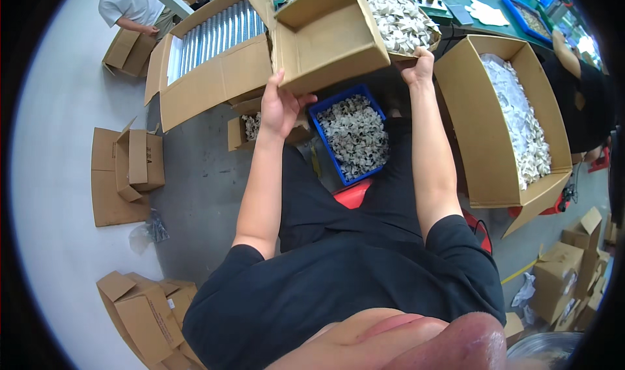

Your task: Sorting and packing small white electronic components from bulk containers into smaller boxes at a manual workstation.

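Note:
An empty, shallow cardboard box (329,34) tilts in front of me with its opening toward me. My left hand (280,109) holds it at the near left corner, fingers along the side and thumb stretched out below the edge. To its right is a cardboard tray (435,43) heaped with small white curved parts (398,21). My right hand (418,67) is closed on that tray's near edge, with some fingertips hidden underneath. Between my knees, below both, a blue bin (338,168) holds many similar whitish parts (355,135).
At left, an open carton (202,99) contains rows of silvery tubes (221,34). A tall carton (478,122) with white parts stands at right. A green worktable (482,28) runs along the back. One person (133,8) is far left, another (579,96) far right.

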Demonstrator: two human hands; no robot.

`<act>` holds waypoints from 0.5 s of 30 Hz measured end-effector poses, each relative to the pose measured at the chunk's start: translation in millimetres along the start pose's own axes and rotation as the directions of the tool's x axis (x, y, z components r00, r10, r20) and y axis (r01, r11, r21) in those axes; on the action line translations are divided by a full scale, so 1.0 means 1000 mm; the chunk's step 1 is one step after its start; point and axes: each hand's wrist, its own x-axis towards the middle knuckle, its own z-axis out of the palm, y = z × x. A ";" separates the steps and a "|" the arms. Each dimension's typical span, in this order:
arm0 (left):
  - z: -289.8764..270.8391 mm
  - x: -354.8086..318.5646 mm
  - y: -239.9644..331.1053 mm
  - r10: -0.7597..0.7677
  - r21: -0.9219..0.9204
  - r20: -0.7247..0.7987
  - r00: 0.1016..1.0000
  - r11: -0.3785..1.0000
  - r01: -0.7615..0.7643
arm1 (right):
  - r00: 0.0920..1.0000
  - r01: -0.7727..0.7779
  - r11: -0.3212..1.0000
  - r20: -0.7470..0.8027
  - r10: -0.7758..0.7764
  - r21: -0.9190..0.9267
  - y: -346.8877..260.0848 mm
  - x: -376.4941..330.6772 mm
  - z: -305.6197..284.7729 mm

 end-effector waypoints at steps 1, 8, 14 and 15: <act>0.002 0.010 0.000 -0.003 0.004 0.001 1.000 1.000 0.003 | 1.000 0.008 1.000 -0.014 -0.008 -0.018 -0.004 -0.006 -0.002; 0.019 0.096 -0.009 0.224 0.047 -0.167 0.960 0.975 -0.219 | 0.999 0.033 0.999 0.023 -0.032 -0.031 -0.029 -0.033 -0.032; 0.021 0.187 -0.004 0.235 0.189 -0.158 0.959 0.961 -0.204 | 0.995 0.016 0.999 0.097 -0.020 0.043 -0.038 -0.058 -0.041; 0.021 0.200 0.002 0.241 0.196 -0.168 0.956 0.958 -0.207 | 0.992 0.009 0.998 0.125 -0.017 0.064 -0.036 -0.060 -0.037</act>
